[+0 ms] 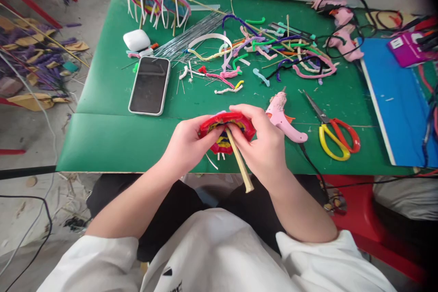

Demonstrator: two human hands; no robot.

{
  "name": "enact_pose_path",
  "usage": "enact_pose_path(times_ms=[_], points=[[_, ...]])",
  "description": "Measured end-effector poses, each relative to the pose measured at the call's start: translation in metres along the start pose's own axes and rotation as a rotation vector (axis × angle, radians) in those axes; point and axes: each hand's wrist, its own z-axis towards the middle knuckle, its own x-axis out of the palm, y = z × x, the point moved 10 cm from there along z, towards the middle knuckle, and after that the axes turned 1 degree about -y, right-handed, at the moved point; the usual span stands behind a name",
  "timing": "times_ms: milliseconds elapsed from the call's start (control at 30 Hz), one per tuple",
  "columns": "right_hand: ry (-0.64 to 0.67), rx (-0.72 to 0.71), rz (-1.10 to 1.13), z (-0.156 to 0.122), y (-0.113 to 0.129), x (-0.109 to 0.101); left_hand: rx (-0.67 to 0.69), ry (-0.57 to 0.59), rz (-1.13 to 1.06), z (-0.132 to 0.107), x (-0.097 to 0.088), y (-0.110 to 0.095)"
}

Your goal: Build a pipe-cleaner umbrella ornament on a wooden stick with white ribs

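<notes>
Between my two hands is a small round umbrella-like craft (225, 146) of red, yellow and blue pipe cleaner, its underside tilted toward me. A pale wooden stick (240, 163) sticks out from its middle, slanting down to the right. My left hand (193, 140) grips the left rim, thumb pressed near the stick's base. On the other side my right hand (262, 139) holds the right rim, its thumb also by the stick. White strips (212, 161) hang below the craft. Just right of my right hand lies a pink glue gun (285, 121).
Scissors (337, 134) with yellow and red handles lie at the right, beside a blue board (393, 100). A phone (149, 86) and white case (136, 40) lie left. Pipe cleaner pieces (260, 48) and wires (195, 34) cover the back. Two similar crafts (175, 3) stand far left.
</notes>
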Motion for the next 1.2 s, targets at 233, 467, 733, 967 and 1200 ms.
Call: enact_pose_path(times_ms=[233, 467, 733, 967, 1200], points=[[0.001, 0.036, 0.056, 0.000, -0.004, 0.001, -0.051, 0.034, -0.040, -0.001, 0.002, 0.005], [0.034, 0.233, 0.255, -0.002, -0.033, 0.005, -0.144, 0.192, -0.266, -0.003, 0.006, -0.001], [-0.001, 0.351, 0.344, -0.002, -0.055, 0.008, -0.173, 0.192, -0.374, 0.003, 0.003, 0.012], [-0.203, 0.293, 0.319, -0.001, -0.056, -0.008, -0.180, 0.232, -0.462, 0.005, 0.013, 0.018], [-0.417, 0.096, 0.356, -0.003, -0.052, -0.024, -0.182, -0.057, -0.234, 0.001, -0.009, 0.014]])
